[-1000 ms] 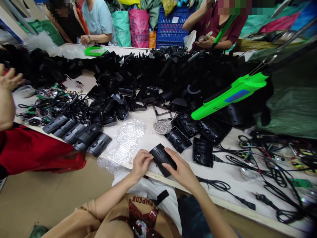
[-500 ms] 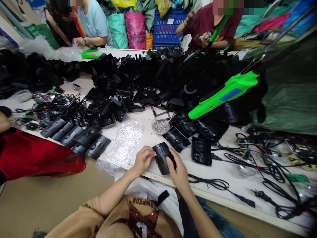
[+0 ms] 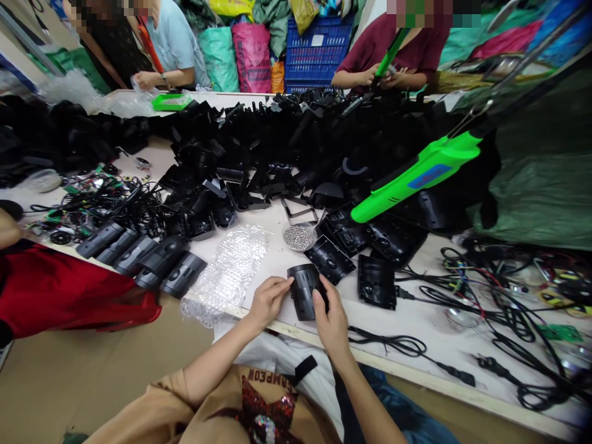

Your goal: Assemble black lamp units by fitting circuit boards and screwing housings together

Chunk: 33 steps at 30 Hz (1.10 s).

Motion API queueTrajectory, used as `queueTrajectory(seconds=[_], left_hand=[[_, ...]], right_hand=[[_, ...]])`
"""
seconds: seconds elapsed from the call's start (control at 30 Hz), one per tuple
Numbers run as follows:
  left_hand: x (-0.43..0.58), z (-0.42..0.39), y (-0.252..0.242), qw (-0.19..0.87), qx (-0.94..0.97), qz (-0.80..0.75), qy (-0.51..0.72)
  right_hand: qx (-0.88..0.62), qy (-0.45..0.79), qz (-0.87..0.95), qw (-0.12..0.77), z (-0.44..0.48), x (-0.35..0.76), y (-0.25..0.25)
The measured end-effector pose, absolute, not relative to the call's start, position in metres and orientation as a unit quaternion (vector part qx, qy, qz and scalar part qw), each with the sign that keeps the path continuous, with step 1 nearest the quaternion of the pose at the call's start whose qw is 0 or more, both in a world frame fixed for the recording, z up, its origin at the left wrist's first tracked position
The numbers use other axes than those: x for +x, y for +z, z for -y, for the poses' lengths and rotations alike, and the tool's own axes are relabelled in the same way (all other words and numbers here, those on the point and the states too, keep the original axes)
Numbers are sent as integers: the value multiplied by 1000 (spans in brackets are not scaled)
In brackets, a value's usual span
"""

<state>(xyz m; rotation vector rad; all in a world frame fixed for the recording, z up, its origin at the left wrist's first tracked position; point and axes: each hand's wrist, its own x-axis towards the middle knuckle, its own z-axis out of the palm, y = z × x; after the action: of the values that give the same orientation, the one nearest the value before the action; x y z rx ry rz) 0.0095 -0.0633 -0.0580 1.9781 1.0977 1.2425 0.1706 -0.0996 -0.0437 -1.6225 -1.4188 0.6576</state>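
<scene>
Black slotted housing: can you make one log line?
left grip: touching black slotted housing; right grip: holding it; bubble wrap: left of it

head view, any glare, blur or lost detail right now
Head view: glare on the bubble wrap; piled black plastic parts merge into near-featureless dark; the green sacking at far right looks soft; the held black casing is fairly clear.

Red lettering [image 3: 272, 377] on the tan shirt [image 3: 217, 404] seems to read "CAMPEON"; the pink sack [image 3: 252, 58] bears illegible print.
</scene>
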Motion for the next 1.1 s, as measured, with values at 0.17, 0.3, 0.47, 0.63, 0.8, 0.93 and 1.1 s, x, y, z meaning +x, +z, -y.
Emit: queueTrajectory(seconds=[0.17,0.3,0.47,0.63,0.8,0.93,1.1], left_hand=[[7,66,-55,301,761,-416,396],[2,65,-53,333,772,-427,332],[-4,59,-48,279,808,-434,285],[0,11,-30,178,799,-492,295],[27,-60,-8,85,846,-516,106],[46,-83,-2,77,844,-528,63],[49,-82,-2,84,836,-540,53]], right_hand=[[-658,267,558,429,98,168,-43],[-662,271,552,428,96,165,-42],[-666,267,556,420,96,165,-39],[-633,186,616,430,63,179,-15],[-654,135,709,227,-21,181,4],[-658,143,716,184,-61,169,0],[-656,165,709,201,-63,169,-10]])
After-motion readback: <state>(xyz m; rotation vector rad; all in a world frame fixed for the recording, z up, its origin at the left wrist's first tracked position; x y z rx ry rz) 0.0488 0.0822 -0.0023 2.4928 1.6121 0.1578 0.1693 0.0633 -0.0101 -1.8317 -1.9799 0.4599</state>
